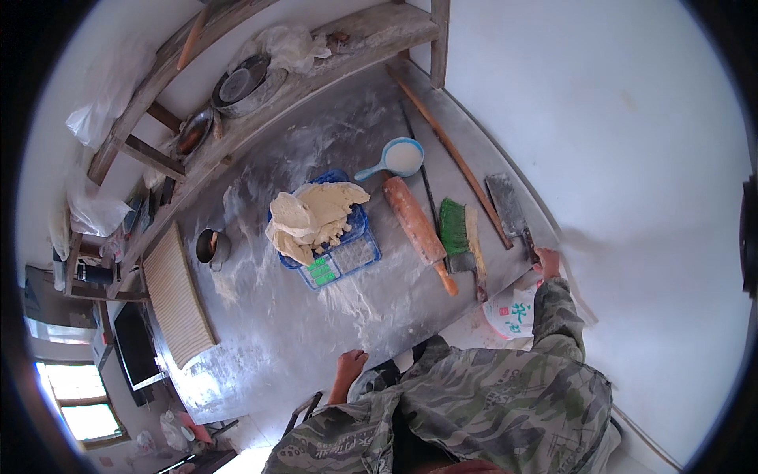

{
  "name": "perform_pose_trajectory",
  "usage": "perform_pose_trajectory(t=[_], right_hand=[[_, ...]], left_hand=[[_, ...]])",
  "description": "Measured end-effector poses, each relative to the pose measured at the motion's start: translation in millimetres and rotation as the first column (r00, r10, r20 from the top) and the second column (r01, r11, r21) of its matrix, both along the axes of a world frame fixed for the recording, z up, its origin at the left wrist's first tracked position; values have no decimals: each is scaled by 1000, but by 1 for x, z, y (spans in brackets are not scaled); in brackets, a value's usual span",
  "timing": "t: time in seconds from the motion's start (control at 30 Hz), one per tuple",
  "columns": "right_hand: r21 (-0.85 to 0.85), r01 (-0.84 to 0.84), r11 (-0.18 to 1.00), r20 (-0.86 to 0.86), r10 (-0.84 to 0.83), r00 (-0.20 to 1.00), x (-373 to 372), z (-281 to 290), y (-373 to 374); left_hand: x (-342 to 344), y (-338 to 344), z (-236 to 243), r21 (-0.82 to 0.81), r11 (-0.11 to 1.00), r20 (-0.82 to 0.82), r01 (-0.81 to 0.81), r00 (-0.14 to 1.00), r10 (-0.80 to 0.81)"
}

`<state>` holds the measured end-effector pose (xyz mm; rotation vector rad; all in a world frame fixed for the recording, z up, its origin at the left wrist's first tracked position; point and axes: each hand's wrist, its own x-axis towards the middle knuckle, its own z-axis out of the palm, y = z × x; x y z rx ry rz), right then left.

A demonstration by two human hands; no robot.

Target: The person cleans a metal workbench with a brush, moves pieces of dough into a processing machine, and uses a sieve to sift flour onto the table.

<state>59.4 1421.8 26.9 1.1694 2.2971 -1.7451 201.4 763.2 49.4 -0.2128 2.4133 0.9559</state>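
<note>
At the right corner of the floury metal table, my right hand (546,264) grips the dark handle of a cleaver (505,204) with a broad, flour-dusted blade lying flat. My left hand (352,364) rests at the table's near edge, its fingers curled, with nothing visible in it. Farther in, a lump of pale dough (312,215) is heaped on a blue kitchen scale (355,253). Between the dough and the cleaver lie a thick rolling pin (414,220), a green-bristled brush (454,227) and a long wooden rod (452,152).
A light-blue ladle (403,157) of white powder lies beyond the rolling pin. Left of the scale stand a metal mug (213,249) and a ridged mat (175,296). A wooden shelf (371,39) with pans runs along the back. Below the right corner is a white bag (509,314).
</note>
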Motion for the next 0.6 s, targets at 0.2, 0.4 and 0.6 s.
perform_pose_trajectory(t=[0.2, 0.4, 0.6], right_hand=[[853, -287, 435, 206, 224, 952, 16, -27, -32], [672, -550, 497, 272, 525, 807, 47, -13, -188], [677, -553, 486, 311, 493, 813, 34, -21, -202]], left_hand=[[-16, 5, -2, -4, 1000, 34, -3, 999, 3], [-7, 3, -15, -1, 999, 74, -45, 996, 45], [-5, -3, -22, -8, 1000, 55, -2, 998, 2]])
